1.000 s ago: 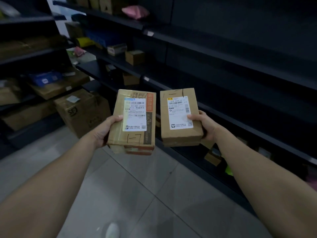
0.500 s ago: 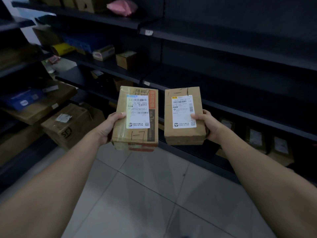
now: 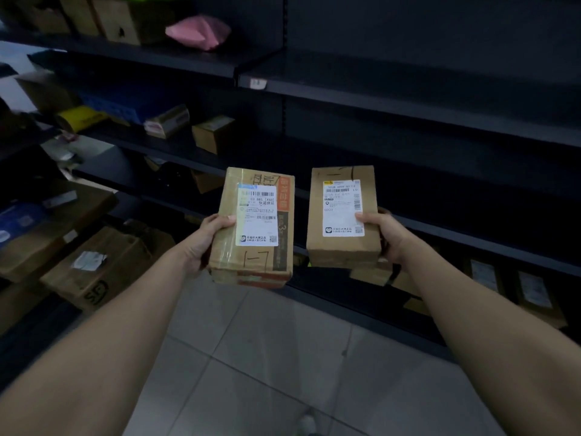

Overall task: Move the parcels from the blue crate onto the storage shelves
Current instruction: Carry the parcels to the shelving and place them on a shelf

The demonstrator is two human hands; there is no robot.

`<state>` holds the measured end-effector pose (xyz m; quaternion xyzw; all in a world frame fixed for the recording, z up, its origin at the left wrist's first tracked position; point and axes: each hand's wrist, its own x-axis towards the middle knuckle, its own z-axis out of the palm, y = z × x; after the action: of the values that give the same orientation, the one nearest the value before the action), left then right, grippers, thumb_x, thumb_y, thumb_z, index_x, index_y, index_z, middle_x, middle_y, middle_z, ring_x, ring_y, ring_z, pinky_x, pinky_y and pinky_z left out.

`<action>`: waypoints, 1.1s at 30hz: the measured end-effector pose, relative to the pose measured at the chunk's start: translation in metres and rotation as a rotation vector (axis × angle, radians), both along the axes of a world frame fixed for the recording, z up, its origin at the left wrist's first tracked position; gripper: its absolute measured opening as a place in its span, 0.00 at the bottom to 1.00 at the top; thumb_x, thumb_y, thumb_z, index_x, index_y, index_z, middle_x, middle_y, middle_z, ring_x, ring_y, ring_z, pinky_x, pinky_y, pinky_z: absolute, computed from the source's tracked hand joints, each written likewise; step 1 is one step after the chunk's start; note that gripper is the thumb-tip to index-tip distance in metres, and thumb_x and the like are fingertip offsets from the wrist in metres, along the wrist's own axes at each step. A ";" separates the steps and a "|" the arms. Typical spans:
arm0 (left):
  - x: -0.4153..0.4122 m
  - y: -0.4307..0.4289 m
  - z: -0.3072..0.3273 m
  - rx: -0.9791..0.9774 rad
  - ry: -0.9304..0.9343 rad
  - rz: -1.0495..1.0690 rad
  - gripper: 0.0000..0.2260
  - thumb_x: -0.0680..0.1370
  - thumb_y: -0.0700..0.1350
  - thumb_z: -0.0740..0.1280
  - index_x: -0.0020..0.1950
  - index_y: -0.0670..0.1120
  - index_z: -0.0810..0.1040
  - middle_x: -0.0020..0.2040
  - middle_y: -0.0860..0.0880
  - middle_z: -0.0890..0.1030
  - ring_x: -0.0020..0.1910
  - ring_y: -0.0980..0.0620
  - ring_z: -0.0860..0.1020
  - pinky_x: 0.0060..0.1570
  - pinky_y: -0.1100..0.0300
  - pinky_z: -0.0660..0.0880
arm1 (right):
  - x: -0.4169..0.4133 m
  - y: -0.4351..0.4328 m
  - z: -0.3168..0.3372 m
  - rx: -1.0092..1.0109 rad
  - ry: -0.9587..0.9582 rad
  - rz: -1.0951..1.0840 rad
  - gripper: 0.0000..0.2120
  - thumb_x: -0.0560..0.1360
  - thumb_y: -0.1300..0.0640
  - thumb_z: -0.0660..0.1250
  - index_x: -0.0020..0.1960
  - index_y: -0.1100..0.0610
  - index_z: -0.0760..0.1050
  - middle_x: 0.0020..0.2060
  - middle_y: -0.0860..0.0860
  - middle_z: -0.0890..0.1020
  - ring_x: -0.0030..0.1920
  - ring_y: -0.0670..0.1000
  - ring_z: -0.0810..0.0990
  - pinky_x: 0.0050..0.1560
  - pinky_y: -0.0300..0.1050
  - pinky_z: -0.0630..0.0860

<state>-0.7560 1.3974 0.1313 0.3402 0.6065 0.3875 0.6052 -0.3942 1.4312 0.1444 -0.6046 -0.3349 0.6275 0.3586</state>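
Both hands were closed, each on a parcel held out in front of the body. From there, largest to smallest: the dark storage shelves (image 3: 408, 99) filled the back and the right of the view in several levels, and the upper levels on the right were bare. Below them lay the pale tiled floor (image 3: 283, 357). On the left, low down, stood a big brown carton (image 3: 94, 272) with a torn label on its top. The left hand (image 3: 201, 243) gripped the taped parcel (image 3: 251, 225) by its left edge, thumb lying on the top face beside the white label. The right hand (image 3: 383, 237) gripped the plain parcel (image 3: 342, 215) by its right edge, thumb resting on the corner of its label. The two parcels were side by side, near each other but apart, with their labels facing up to the camera. Further back, a small cardboard box (image 3: 213, 133) sat on a middle shelf, and a pink bag (image 3: 196, 33) lay on the top one.
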 end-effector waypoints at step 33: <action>0.033 0.431 -0.044 -0.169 0.042 -0.452 0.31 0.62 0.65 0.73 0.59 0.47 0.80 0.55 0.42 0.83 0.55 0.41 0.80 0.61 0.41 0.73 | 0.004 0.277 -0.057 -0.110 -0.031 -0.239 0.31 0.60 0.41 0.75 0.59 0.56 0.79 0.53 0.57 0.84 0.55 0.59 0.81 0.62 0.60 0.74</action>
<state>-0.7226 1.8281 0.0876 0.4236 0.5577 0.1827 0.6900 -0.3903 1.7086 0.0873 -0.6686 -0.2308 0.5884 0.3919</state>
